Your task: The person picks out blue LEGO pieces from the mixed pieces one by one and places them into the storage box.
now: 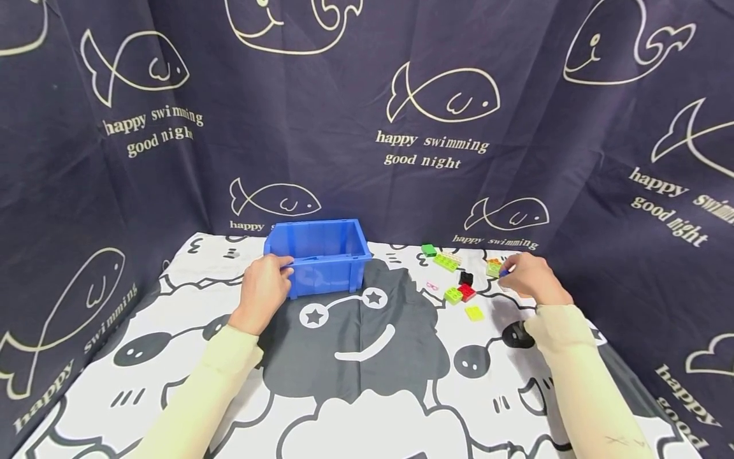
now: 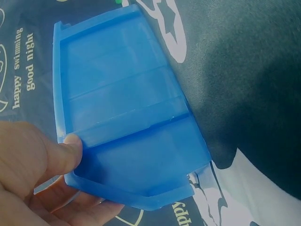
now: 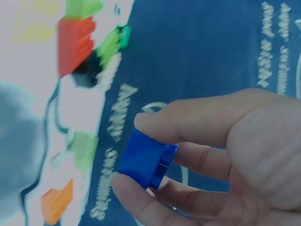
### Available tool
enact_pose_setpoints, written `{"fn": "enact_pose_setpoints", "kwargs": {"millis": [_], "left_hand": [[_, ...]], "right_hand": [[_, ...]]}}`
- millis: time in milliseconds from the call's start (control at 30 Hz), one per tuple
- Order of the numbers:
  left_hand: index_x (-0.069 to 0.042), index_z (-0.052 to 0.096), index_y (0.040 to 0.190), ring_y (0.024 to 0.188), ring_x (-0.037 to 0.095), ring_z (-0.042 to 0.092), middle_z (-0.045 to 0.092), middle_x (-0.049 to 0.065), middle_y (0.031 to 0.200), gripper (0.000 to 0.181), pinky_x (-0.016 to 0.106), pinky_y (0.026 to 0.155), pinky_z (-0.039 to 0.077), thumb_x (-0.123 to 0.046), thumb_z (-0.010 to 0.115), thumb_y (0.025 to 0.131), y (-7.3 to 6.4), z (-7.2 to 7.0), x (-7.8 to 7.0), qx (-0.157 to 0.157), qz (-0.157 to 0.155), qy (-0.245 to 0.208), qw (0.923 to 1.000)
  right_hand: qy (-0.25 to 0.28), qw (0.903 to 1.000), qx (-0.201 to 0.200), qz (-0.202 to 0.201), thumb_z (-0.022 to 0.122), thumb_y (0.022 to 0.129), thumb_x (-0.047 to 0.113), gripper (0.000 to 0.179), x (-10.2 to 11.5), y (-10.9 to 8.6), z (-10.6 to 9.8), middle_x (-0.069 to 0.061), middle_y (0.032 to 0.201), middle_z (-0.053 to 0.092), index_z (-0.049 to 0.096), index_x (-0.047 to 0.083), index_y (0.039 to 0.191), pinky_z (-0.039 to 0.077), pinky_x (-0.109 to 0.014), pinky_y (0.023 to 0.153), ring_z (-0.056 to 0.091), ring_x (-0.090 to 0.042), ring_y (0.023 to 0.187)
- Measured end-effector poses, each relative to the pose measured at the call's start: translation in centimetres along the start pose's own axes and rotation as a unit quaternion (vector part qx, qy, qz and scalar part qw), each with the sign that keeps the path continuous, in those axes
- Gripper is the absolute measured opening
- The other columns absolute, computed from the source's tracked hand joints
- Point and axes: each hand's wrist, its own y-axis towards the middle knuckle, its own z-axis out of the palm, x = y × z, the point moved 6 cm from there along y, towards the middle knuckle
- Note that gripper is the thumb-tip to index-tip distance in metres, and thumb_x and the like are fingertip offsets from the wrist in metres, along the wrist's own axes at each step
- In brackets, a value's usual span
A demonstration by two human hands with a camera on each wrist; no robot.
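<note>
My left hand (image 1: 265, 287) grips the near left corner of an open-topped blue plastic bin (image 1: 323, 280). In the left wrist view its thumb (image 2: 70, 150) presses on the rim while the other fingers curl underneath. On the right side of the table, my right hand (image 1: 532, 277) pinches a small blue toy brick (image 3: 141, 157) between thumb and fingertips, studs turned toward the palm. Close beside that hand lie a light green brick (image 1: 493, 269) and an orange piece (image 3: 57, 201).
Left of my right hand lie loose toy bricks: dark green (image 1: 429, 250), long lime (image 1: 445, 261), black (image 1: 466, 278), red (image 1: 467, 292), square lime (image 1: 453, 295) and yellow (image 1: 474, 313). A dark printed curtain (image 1: 367, 185) hangs behind the cartoon-patterned tablecloth (image 1: 378, 421).
</note>
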Motion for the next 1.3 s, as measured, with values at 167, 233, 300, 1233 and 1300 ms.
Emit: {"fn": "enact_pose_setpoints", "kwargs": {"millis": [167,233,300,1233,1300], "left_hand": [[-0.002,0.080,0.108,0.094,0.046,0.072,0.078,0.020,0.098,0.024,0.057,0.083,0.054,-0.001,0.072,0.086,0.0,0.0,0.1,0.000,-0.004,0.002,1.0000],[-0.002,0.080,0.108,0.094,0.046,0.072,0.078,0.020,0.098,0.024,0.057,0.083,0.054,-0.001,0.072,0.086,0.0,0.0,0.2,0.000,-0.005,0.002,1.0000],[-0.002,0.080,0.109,0.094,0.046,0.072,0.078,0.020,0.098,0.024,0.057,0.083,0.054,-0.001,0.072,0.086,-0.1,0.1,0.3,0.001,-0.006,0.002,1.0000],[-0.003,0.080,0.110,0.096,0.045,0.072,0.078,0.020,0.100,0.024,0.057,0.084,0.054,-0.002,0.072,0.087,0.2,0.0,0.2,0.008,-0.007,-0.004,0.9999],[-0.003,0.080,0.109,0.096,0.046,0.072,0.078,0.019,0.100,0.024,0.057,0.084,0.054,-0.002,0.073,0.087,0.1,0.1,0.1,0.007,-0.007,-0.004,0.9999]], "right_hand": [[0.007,0.9986,-0.035,-0.039,0.074,0.080,0.020,0.027,3.6,-0.2,-1.5,-0.016,0.097,0.072,0.074,0.003,0.102,0.048,-0.048,0.078,0.061,-0.035,0.087],[0.012,0.9977,-0.046,-0.048,0.073,0.083,0.021,0.028,4.9,-0.3,-1.9,-0.018,0.100,0.074,0.075,0.004,0.105,0.048,-0.052,0.082,0.063,-0.036,0.090],[0.017,0.9970,-0.054,-0.053,0.072,0.085,0.022,0.029,6.1,-0.3,-2.4,-0.021,0.106,0.074,0.075,0.004,0.107,0.049,-0.054,0.086,0.065,-0.038,0.095],[0.087,0.9817,-0.096,-0.139,0.076,0.085,0.022,0.022,21.3,-0.4,-5.0,-0.014,0.110,0.073,0.076,0.013,0.105,0.052,-0.049,0.090,0.066,-0.031,0.102],[0.089,0.9802,-0.096,-0.148,0.076,0.084,0.021,0.022,22.2,-0.3,-4.8,-0.013,0.109,0.073,0.076,0.013,0.104,0.052,-0.048,0.090,0.066,-0.030,0.101]]}}
